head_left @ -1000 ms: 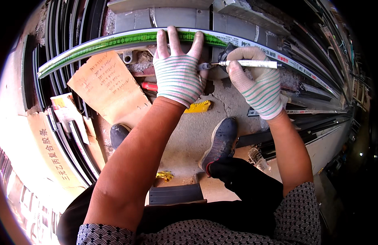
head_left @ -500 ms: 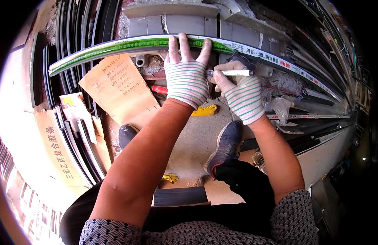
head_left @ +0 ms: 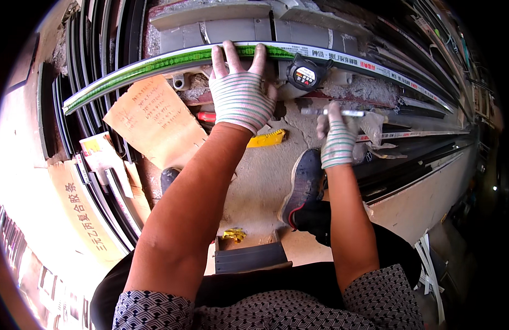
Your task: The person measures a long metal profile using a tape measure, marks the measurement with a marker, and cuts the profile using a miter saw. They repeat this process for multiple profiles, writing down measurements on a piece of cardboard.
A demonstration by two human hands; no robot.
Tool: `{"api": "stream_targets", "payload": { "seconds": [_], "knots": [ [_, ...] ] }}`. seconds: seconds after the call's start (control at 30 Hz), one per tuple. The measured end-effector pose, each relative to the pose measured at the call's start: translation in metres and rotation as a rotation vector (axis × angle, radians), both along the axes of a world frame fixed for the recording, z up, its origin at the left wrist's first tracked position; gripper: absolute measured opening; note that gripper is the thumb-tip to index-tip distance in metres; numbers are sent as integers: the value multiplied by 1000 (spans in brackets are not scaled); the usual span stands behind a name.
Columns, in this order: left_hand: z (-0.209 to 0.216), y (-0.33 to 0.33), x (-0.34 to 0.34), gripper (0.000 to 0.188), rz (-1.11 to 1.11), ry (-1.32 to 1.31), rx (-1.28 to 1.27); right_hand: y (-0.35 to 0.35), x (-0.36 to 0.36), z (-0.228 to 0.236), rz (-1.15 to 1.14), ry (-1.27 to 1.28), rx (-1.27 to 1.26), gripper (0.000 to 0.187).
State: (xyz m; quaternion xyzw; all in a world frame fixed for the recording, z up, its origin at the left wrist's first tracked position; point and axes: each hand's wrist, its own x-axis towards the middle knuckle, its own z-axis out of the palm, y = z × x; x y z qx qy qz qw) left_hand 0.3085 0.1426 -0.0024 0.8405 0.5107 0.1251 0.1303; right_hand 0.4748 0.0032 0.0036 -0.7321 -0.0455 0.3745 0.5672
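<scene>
Harsh glare left, darkness right.

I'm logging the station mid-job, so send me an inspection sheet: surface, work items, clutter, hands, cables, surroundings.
Surface: concrete floor, stained near the work.
Work items: long profile with green tape blade along it; black tape measure case; white pen.
Clutter: yellow tool, red handle, handwritten cardboard sheet.
Hands: gloved; left hand has fingers spread over blade and profile; right hand, blurred, holds the pen.
Cables: nothing seen.
Surroundings: dark strips at left; more strips at right.
</scene>
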Motion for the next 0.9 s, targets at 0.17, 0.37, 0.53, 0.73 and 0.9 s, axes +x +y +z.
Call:
{"api": "stream_targets", "payload": {
  "seconds": [0.17, 0.37, 0.53, 0.73, 0.9],
  "knots": [
    [-2, -2, 6, 76, -13, -6, 47, -49, -1, -62, -18, 266, -405, 21],
    [3, -3, 7, 77, -10, 28, 40, -41, 15, -65, 190, -116, -625, 39],
    [1, 0, 1, 79, 2, 65, -20, 30, 1, 7, 342, -1013, -283, 61],
    [8, 0, 3, 80, -13, 46, -45, 90, -8, 19, 778, -1391, -310, 53],
    [17, 0, 5, 81, -11, 93, -86, 119, -10, 20, 809, -1374, -513, 30]
  ]
}}
